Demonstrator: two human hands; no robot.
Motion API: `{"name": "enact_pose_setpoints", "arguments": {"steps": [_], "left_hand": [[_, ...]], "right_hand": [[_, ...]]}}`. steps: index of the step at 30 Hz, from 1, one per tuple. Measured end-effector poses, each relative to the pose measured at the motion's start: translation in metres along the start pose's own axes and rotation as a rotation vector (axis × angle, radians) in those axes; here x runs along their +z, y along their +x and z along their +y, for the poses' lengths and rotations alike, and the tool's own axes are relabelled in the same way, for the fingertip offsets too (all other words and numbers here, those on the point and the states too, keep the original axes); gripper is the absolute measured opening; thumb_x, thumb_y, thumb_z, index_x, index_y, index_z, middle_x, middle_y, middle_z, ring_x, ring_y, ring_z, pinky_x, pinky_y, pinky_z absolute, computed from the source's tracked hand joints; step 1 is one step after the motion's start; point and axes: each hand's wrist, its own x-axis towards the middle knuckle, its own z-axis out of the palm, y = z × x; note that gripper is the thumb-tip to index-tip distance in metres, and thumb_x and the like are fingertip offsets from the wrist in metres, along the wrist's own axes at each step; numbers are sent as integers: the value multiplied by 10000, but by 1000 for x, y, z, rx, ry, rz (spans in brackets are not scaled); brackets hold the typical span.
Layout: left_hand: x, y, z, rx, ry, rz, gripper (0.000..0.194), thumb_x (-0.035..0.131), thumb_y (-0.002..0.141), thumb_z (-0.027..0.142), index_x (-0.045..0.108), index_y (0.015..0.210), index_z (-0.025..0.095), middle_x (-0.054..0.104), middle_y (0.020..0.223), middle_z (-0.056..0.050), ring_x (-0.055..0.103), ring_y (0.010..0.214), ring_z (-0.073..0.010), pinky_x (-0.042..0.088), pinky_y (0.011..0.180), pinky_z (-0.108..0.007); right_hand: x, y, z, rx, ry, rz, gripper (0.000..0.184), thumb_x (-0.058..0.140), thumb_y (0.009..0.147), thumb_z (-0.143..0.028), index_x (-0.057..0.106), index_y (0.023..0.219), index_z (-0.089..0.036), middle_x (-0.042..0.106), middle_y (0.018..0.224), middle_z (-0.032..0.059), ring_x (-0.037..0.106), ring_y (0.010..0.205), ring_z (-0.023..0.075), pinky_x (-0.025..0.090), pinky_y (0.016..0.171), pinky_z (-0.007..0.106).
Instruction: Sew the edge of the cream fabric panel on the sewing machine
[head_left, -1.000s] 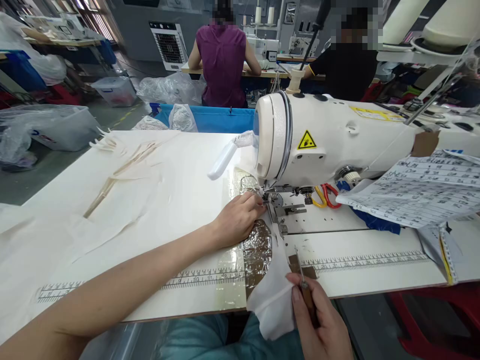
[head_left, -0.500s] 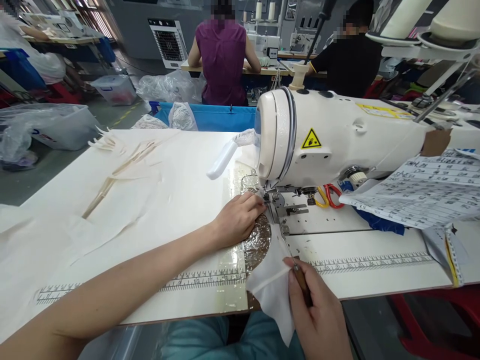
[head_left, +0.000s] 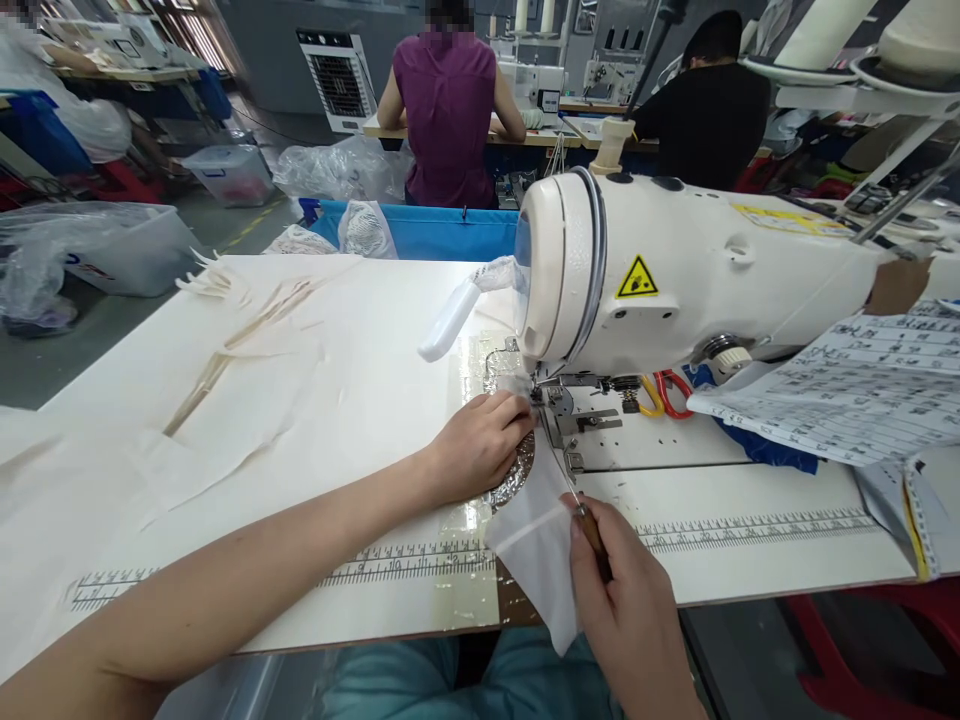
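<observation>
Head view: left arm (head_left: 277, 562) outstretched diagonally

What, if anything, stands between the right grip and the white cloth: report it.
Nothing visible: the right grip, holding a wooden-handled tool, appears to touch the right edge of the white cloth.

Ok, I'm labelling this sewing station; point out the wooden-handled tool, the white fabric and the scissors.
Wooden-handled tool (head_left: 595, 541): head view, on its handle.
White fabric (head_left: 536, 552): head view, on its broad middle.
Scissors (head_left: 663, 393): head view, on the red handle loop.

The sewing machine (head_left: 690, 270) stands on the table (head_left: 397, 400) behind the cloth (head_left: 536, 560), left of the papers (head_left: 847, 385).
</observation>
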Motion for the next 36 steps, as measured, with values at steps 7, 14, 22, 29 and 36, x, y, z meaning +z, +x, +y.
{"name": "enact_pose_setpoints", "arguments": {"steps": [7,14,22,29,36], "left_hand": [[1,2,1,-44,71,-62,397,385,934,149,560,1271,34,579,1205,-176,555,1047,-280,533,857,-429],[5,3,-1,-59,25,-38,380,422,929,157,588,1247,35,583,1186,-165,544,1060,-267,512,868,-398],[-4,18,11,-109,56,-74,220,524,915,217,659,986,59,614,989,-158,569,921,-264,542,699,-366],[5,26,12,-344,-63,77,178,498,940,130,660,869,120,671,933,-112,585,844,-230,506,618,-313],[7,19,-15,-331,-306,163,147,603,921,192,669,793,165,685,861,-24,634,841,-161,521,762,-279]], "right_hand": [[-1,11,-5,-75,-68,18,241,392,999,-211,595,1126,-178,736,997,74,713,870,164,559,657,207],[1,5,-9,-118,82,27,250,440,994,-221,597,1187,-237,728,1045,47,712,879,160,550,669,207],[-1,13,-42,-170,151,141,210,487,984,-259,620,1146,-261,728,1012,57,711,839,191,553,653,250],[7,-2,-33,-242,18,9,285,392,1019,-281,580,1230,-241,763,1053,62,748,870,202,563,670,256],[2,17,5,-75,-242,125,312,367,1033,-348,563,1179,-154,757,738,38,692,507,182,417,369,232]]}}
